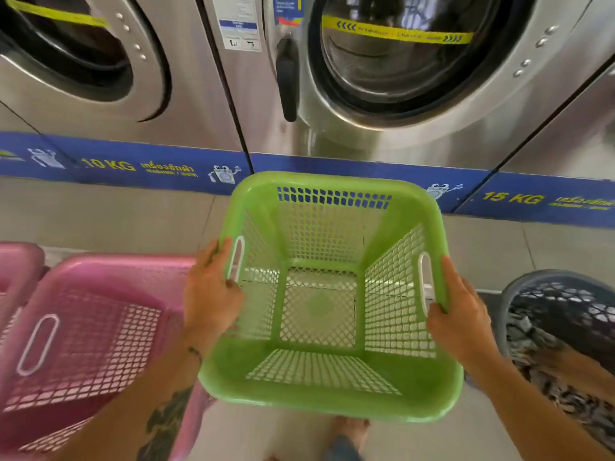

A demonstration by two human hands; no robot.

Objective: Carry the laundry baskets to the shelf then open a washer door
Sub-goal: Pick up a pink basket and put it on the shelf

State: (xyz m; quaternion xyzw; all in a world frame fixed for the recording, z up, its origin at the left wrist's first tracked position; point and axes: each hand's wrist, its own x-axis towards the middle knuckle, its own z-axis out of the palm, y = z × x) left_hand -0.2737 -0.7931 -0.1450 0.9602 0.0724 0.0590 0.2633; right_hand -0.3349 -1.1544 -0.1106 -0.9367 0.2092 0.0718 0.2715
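hands: left hand, right hand gripping our green basket, one each side
washer door: straight ahead, beyond the green basket

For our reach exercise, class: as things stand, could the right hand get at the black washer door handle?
Probably not yet: the right hand grips the green basket, so it is busy; otherwise nothing seems to block the door handle.

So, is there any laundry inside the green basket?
No, the green laundry basket, gripped at its sides by the left hand and right hand, shows only its bare mesh bottom.
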